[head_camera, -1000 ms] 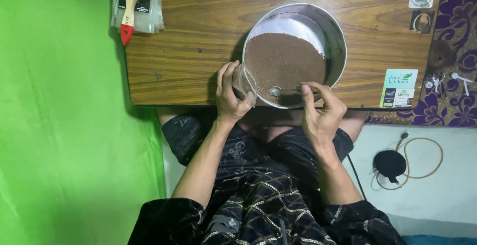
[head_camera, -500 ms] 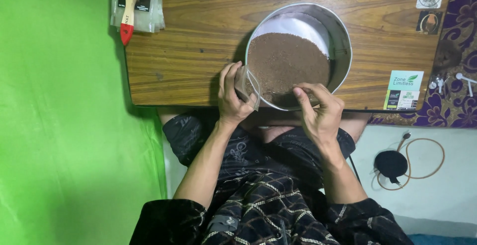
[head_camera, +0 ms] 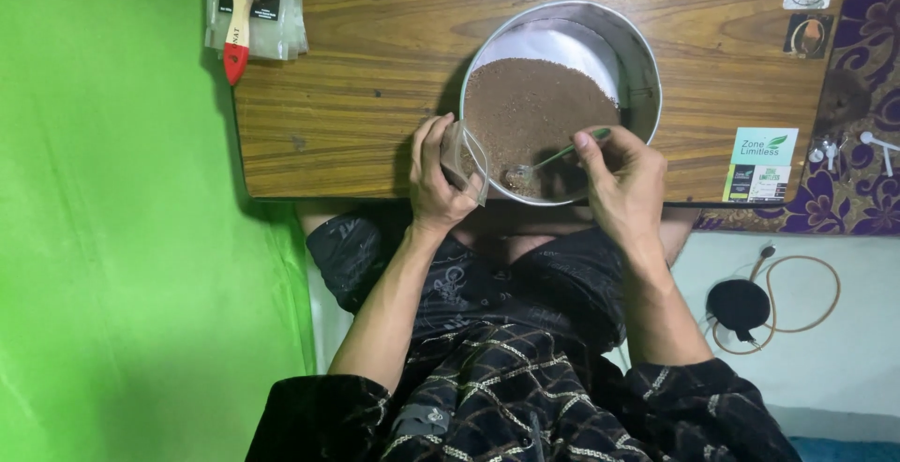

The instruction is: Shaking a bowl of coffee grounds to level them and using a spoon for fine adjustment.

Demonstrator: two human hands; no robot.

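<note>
**Grips on pouch and spoon**

The left hand (head_camera: 439, 179) grips a small clear pouch (head_camera: 463, 156) at the bowl's (head_camera: 643, 67) near rim; the right hand (head_camera: 626, 181) pinches a spoon (head_camera: 548, 158) by its handle end, its tip over the brown powder (head_camera: 534, 106). The pouch looks light, limp and slippery, best held by its mouth edge. The bowl sits on the counter (head_camera: 366, 78).
</note>
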